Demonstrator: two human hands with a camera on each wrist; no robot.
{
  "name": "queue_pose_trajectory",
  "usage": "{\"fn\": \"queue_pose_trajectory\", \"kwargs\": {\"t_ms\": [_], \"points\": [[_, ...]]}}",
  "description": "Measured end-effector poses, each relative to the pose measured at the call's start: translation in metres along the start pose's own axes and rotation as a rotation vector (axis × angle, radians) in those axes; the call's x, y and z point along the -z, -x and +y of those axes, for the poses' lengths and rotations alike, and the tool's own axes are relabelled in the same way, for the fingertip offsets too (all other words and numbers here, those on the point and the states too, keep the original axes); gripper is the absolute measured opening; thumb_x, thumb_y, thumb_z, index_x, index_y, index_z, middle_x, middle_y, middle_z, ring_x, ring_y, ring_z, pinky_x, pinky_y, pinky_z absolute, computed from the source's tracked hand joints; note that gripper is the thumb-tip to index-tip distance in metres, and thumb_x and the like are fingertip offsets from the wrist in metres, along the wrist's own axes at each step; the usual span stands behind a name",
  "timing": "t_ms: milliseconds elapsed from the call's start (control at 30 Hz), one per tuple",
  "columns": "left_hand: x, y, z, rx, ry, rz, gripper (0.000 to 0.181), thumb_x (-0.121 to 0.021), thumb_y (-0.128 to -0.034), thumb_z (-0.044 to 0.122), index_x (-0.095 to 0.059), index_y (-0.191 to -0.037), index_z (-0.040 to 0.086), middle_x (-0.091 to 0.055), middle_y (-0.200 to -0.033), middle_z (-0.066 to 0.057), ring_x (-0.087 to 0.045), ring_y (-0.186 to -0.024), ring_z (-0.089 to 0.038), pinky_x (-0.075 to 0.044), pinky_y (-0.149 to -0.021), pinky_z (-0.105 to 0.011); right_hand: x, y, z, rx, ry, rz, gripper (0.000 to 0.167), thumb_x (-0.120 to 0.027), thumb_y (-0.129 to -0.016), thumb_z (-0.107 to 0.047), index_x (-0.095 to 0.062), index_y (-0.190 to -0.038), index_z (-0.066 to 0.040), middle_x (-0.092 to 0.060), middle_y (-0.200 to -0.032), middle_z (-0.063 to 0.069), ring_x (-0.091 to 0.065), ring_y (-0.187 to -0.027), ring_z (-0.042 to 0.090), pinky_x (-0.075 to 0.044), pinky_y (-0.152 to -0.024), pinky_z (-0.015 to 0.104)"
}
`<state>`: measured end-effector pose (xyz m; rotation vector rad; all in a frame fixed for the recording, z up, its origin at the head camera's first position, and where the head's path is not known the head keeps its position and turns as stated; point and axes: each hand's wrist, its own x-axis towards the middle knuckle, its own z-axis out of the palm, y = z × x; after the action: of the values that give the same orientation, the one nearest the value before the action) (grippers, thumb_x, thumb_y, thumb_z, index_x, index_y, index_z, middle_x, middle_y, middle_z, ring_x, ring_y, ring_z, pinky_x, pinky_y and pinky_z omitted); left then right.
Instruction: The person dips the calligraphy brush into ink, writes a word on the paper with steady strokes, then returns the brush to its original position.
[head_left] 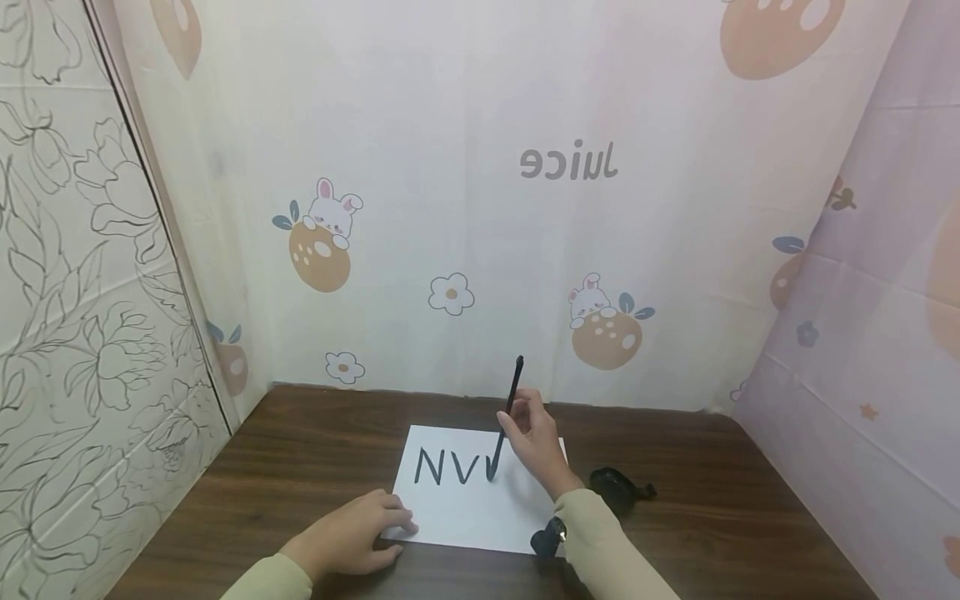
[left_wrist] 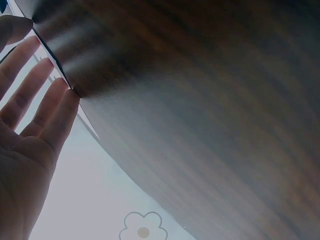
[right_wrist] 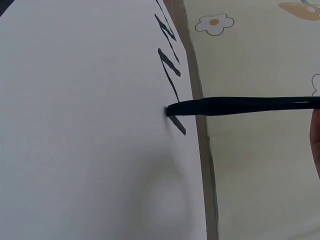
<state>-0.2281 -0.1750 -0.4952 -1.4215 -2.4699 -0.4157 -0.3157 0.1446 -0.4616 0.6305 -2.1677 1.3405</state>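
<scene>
My right hand (head_left: pixel 536 437) pinches a slim black brush (head_left: pixel 513 392) upright, its dark tip touching a white sheet of paper (head_left: pixel 465 521). In the right wrist view the brush (right_wrist: pixel 250 104) crosses from the right, its tip on the sheet beside a short black stroke (right_wrist: pixel 177 125). Black letters (head_left: pixel 447 467) reading N and V stand left of the tip, with another stroke under it. My left hand (head_left: pixel 360 532) rests at the sheet's lower left edge, fingers extended. From the left wrist view, the fingers of this hand (left_wrist: pixel 30 125) touch the edge between paper and table.
A dark rounded object (head_left: pixel 613 490) with a short stub lies on the brown wooden table (head_left: pixel 697 517), right of my right wrist. A small black device (head_left: pixel 547 537) is at that wrist. A curtain (head_left: pixel 465 208) with rabbits and flowers hangs behind the table.
</scene>
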Motion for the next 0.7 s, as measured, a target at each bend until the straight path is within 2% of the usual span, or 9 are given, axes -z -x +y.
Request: {"fn": "queue_pose_trajectory", "kwargs": {"t_ms": [400, 700], "points": [[0.0022, -0.0002, 0.001, 0.004, 0.017, -0.015, 0.023, -0.075, -0.0834, 0.018, -0.074, -0.107, 0.017, -0.064, -0.104, 0.006, -0.058, -0.096, -0.009, -0.051, -0.084, -0.027, 0.001, 0.0019, -0.0035, 0.008, -0.001, -0.008, 0.03, -0.067, -0.095, -0.007, -0.05, -0.119, -0.015, -0.059, -0.089, -0.005, -0.061, -0.082, 0.013, -0.055, -0.074, 0.031], [0.0017, -0.0008, 0.0013, -0.002, 0.002, 0.004, 0.024, -0.076, -0.0821, 0.018, -0.074, -0.106, 0.016, -0.064, -0.103, 0.005, -0.058, -0.095, -0.009, -0.051, -0.083, -0.027, 0.001, 0.0026, -0.0034, 0.016, -0.006, -0.008, 0.031, -0.068, -0.095, -0.007, -0.051, -0.119, -0.016, -0.059, -0.089, -0.005, -0.061, -0.083, 0.014, -0.055, -0.075, 0.032]]}}
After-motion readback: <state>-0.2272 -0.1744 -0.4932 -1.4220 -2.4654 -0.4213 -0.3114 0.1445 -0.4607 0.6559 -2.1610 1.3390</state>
